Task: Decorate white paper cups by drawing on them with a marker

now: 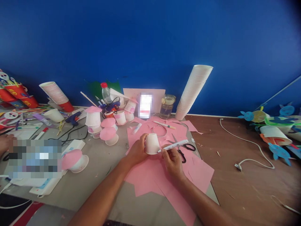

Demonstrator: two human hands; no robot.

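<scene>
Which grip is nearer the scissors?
Right. The right grip, holding the marker, is just left of the scissors, by their handles; the left grip, holding the cup, is farther left.

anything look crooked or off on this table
The tall cup stack leans sharply right, though the jar beside it stands upright; the shorter stack at left leans too, the other way.
</scene>
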